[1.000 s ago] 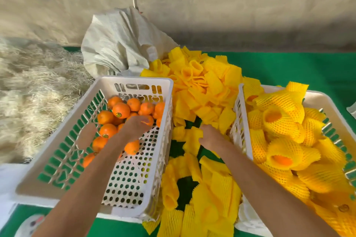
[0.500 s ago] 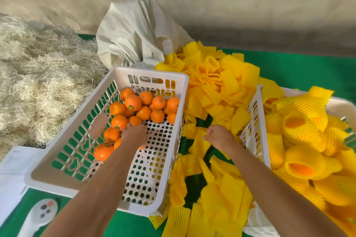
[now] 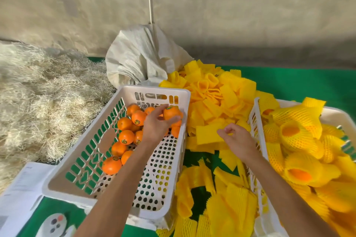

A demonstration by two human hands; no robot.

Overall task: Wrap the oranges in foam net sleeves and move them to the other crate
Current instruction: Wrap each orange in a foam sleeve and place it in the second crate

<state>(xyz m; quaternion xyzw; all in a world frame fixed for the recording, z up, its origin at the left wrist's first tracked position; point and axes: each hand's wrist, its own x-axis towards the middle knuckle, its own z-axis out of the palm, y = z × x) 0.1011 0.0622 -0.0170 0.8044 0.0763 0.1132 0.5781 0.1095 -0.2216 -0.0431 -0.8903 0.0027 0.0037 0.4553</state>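
The left hand [image 3: 156, 125] is gripping an orange [image 3: 170, 112], fingers curled round it, holding it above the far right corner of the left crate [image 3: 123, 159]. More loose oranges [image 3: 126, 136] are lying in that white perforated crate, bunched toward its far end, stickers showing on several. The right hand [image 3: 236, 137] is pinching a flat yellow foam sleeve [image 3: 209, 134] between thumb and fingertips, over the pile of sleeves [image 3: 215, 98] lying between the two crates. More sleeves are scattering across the green surface [image 3: 308, 84] nearer the camera. The right crate [image 3: 258, 140] is holding wrapped oranges [image 3: 294, 132], orange skin peeking out of the netting ends. A pale sack [image 3: 140, 57] is slumping behind the left crate, straw-like packing [image 3: 44, 90] is heaping at far left, and a white remote [image 3: 54, 224] is lying at the bottom edge.
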